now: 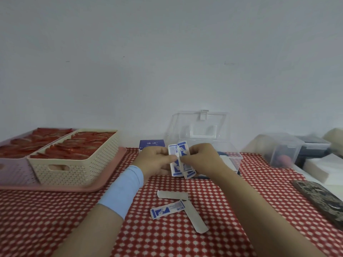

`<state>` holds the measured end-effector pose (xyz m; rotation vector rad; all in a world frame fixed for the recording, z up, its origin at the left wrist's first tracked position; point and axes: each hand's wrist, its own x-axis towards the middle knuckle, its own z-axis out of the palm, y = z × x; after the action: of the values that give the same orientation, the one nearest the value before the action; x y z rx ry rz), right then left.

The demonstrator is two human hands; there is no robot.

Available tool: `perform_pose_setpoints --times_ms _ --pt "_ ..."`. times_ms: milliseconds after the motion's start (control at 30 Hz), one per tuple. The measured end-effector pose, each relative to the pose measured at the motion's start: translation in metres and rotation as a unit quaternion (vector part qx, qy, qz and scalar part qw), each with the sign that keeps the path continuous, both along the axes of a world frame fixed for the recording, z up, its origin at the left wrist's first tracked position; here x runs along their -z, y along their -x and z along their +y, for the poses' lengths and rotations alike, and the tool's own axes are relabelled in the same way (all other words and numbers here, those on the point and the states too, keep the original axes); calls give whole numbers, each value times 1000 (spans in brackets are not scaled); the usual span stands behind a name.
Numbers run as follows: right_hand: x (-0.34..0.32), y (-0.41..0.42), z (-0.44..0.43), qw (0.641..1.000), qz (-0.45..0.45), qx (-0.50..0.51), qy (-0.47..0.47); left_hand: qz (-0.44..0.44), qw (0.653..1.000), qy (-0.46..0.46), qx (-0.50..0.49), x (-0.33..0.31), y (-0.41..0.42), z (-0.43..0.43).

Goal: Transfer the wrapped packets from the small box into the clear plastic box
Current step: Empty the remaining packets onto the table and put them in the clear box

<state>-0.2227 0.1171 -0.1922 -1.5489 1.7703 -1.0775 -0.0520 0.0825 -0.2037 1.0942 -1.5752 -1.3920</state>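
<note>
The red checked cloth (55, 219) covers the table. The clear plastic box (232, 158) stands lid-up at one o'clock from the hands, and the small box (151, 143) at eleven. The left hand (155, 161) and right hand (203, 160) together pinch an upright sheaf of wrapped packets (179, 160). Three loose packets (164, 210) lie at six o'clock. The sheaf probably wants squaring, then lowering past the rim before the fingers let go. The hands hide the clear box's front and contents. The small box's inside is unseen, and how many packets are held is unclear.
</note>
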Motion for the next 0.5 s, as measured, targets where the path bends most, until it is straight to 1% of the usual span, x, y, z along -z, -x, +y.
perform_pose_setpoints --times_ms 33,100,167,200,300,400,500 --pt "0 0 -1 1000 1 4 3 -9 1000 9 -17 1 1 -2" --pt "-1 2 -1 999 9 32 32 7 999 -3 -54 1 0 -4" --pt "-5 4 2 996 -24 47 73 36 996 -18 -73 1 -2 -5" --pt "-7 5 4 995 -56 34 79 46 996 -23 -68 0 -3 -4" --pt "-9 3 10 989 -134 -46 51 97 993 -60 1 -3 -2 0" --pt "-8 0 11 984 -152 -75 51 149 983 -90 64 -5 1 4" --pt "-9 -1 12 980 -166 -82 68 210 968 -111 81 -5 2 6"
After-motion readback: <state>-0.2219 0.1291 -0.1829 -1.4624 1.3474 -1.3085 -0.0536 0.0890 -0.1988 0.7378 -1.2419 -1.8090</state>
